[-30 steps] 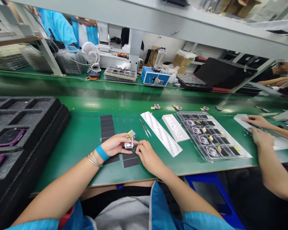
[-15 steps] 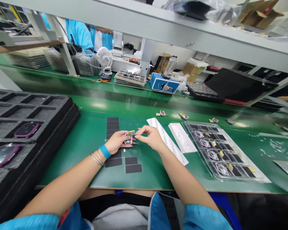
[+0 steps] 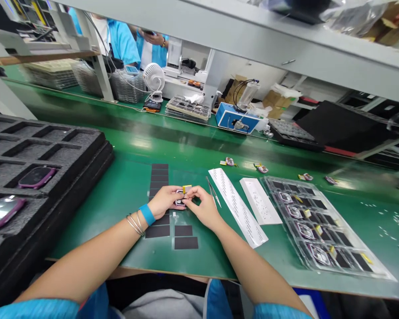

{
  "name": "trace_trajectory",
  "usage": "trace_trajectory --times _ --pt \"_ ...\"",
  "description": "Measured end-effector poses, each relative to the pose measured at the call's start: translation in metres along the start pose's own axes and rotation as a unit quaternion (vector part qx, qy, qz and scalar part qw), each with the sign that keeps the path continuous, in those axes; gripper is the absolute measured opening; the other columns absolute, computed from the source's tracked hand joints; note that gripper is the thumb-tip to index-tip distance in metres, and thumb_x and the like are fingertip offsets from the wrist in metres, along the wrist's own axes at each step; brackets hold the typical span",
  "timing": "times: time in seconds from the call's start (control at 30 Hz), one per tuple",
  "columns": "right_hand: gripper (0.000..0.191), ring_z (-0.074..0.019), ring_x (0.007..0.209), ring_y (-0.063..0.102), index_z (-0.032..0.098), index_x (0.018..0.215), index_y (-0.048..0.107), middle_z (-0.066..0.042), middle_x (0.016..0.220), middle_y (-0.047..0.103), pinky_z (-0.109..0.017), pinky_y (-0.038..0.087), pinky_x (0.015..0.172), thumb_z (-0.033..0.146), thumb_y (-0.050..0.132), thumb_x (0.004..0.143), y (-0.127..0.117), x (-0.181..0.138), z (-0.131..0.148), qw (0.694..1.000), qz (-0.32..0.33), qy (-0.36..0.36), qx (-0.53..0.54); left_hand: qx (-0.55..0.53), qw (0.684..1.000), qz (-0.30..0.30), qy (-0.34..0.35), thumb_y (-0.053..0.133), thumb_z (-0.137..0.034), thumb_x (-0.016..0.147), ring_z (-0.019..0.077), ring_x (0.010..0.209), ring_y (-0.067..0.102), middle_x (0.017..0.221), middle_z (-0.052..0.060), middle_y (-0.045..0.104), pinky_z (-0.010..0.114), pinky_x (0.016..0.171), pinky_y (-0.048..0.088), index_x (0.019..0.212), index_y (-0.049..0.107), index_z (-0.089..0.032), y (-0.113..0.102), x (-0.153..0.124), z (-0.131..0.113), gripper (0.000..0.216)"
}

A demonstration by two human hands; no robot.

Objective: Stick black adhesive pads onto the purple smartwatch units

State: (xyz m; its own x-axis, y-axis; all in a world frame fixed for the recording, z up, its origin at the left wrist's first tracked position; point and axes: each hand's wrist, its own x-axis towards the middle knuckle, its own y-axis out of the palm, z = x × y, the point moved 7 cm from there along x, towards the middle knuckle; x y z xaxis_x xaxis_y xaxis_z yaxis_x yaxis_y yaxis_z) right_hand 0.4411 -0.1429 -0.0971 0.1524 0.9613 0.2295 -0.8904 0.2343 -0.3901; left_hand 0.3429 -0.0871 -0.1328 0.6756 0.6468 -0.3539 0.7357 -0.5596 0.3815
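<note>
My left hand (image 3: 163, 201) grips a small silver and purple watch part (image 3: 179, 198) with a yellow tab, just above the green bench (image 3: 119, 195). My right hand (image 3: 202, 206) meets it from the right, its fingertips pinched on the same part. Both hands hover over a sheet of black rectangular stickers (image 3: 173, 221). Tweezers (image 3: 213, 191) lie just right of my hands. A blue band and thin bangles circle my left wrist.
A black foam tray (image 3: 46, 164) with purple watch bodies fills the left. White sticker strips (image 3: 237, 206) and a clear tray of parts (image 3: 319, 226) lie to the right. Loose parts sit on the belt (image 3: 259, 168). People in blue stand beyond the far bench.
My right hand rose off the sticker sheet and came onto the part in my left hand. The view turned left, so the neighbouring person's hands on the right have left the picture.
</note>
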Motion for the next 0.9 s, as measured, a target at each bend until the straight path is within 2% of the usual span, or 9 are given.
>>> trace_trajectory --times 0.5,0.77,0.9 --pt "0.010 -0.0142 0.073 0.060 0.020 0.079 0.054 0.000 0.078 0.063 -0.028 0.048 0.072 0.019 0.063 0.075 -0.004 0.000 0.005 1.000 -0.009 -0.021 0.007 0.017 1.000 -0.005 -0.008 0.071 -0.014 0.065 0.0115 0.062 0.061 0.073 0.005 0.067 0.027 0.063 0.057 0.080 0.068 -0.012 0.000 -0.001 0.000 0.015" --pt "0.008 -0.0141 0.071 0.059 0.021 0.079 0.055 0.001 0.077 0.064 -0.028 0.047 0.070 0.017 0.061 0.076 0.001 -0.001 0.009 0.998 0.000 -0.032 -0.058 0.017 1.000 -0.006 -0.006 0.072 -0.015 0.064 0.0119 0.063 0.061 0.073 0.005 0.067 0.027 0.064 0.056 0.079 0.068 -0.012 0.000 -0.002 -0.001 0.016" --pt "0.007 -0.0173 0.076 0.058 0.021 0.080 0.057 0.000 0.075 0.063 -0.034 0.045 0.079 0.015 0.060 0.078 0.006 -0.005 0.016 0.983 -0.018 -0.087 -0.158 0.014 1.000 -0.007 -0.003 0.074 -0.019 0.063 0.0115 0.062 0.062 0.073 0.004 0.067 0.025 0.062 0.055 0.081 0.068 -0.012 -0.002 -0.001 0.000 0.020"
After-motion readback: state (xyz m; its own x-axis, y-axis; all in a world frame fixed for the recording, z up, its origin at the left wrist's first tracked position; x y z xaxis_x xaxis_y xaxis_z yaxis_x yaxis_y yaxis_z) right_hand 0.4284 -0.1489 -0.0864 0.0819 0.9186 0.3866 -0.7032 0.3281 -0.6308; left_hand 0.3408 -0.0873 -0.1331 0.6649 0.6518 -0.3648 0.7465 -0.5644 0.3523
